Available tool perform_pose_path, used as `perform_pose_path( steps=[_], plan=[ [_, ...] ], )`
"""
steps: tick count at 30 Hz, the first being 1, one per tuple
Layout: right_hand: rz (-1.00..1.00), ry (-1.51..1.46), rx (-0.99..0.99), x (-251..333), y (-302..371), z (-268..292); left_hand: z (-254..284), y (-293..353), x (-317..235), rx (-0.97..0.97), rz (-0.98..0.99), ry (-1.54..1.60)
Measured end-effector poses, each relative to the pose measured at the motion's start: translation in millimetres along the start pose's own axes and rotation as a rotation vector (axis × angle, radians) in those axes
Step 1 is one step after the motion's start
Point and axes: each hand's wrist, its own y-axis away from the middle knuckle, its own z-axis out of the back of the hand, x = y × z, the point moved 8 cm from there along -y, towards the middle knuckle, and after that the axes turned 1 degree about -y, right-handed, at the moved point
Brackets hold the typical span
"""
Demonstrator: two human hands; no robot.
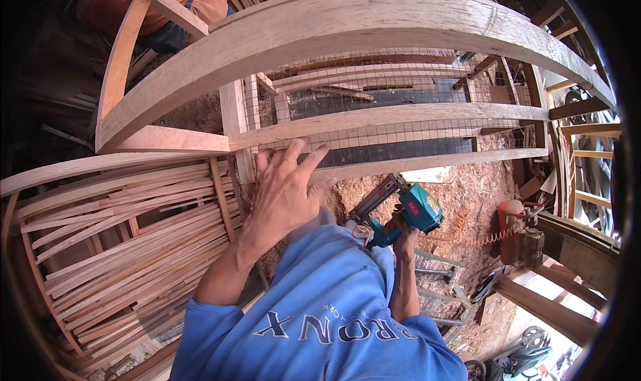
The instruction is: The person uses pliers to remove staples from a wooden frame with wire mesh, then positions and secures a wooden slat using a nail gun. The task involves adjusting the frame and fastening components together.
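Observation:
My left hand [284, 189] is open with its fingers spread, over the near left corner of a pale wooden frame [374, 122]. Its fingertips overlap the near rails, and whether they press on the wood I cannot tell. Wire mesh [400, 134] spans the gaps between the rails. In my right hand [405, 237] is a green air nail gun [419, 209], gripped by its handle. The gun's dark nose and magazine point toward the frame's near rail, apart from it. My right fingers are partly hidden behind the tool.
Long thin wooden strips [133, 247] are stacked at the left. A coiled air hose [487, 237] runs right toward an orange tank [511, 234]. Wood shavings [487, 187] cover the floor. A person in orange clothing [133, 11] is at the far left, beyond a wide curved beam [347, 27].

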Motion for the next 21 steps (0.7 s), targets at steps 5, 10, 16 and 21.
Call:
perform_pose_path(
  steps=[5,10,16,21],
  plan=[
    [-0.028,-0.024,-0.021,7,-2,-1,-9,3,-1,0.032,0.05,-0.054],
    [0.004,-0.003,0.003,17,-7,-5,-10,2,0,0.056,0.063,0.022],
    [-0.011,0.053,-0.012,16,-14,-6,-12,0,2,-0.014,0.019,-0.032],
    [-0.051,0.072,-0.011,7,-14,-3,-14,0,3,-0.141,-0.046,-0.083]
  ],
)
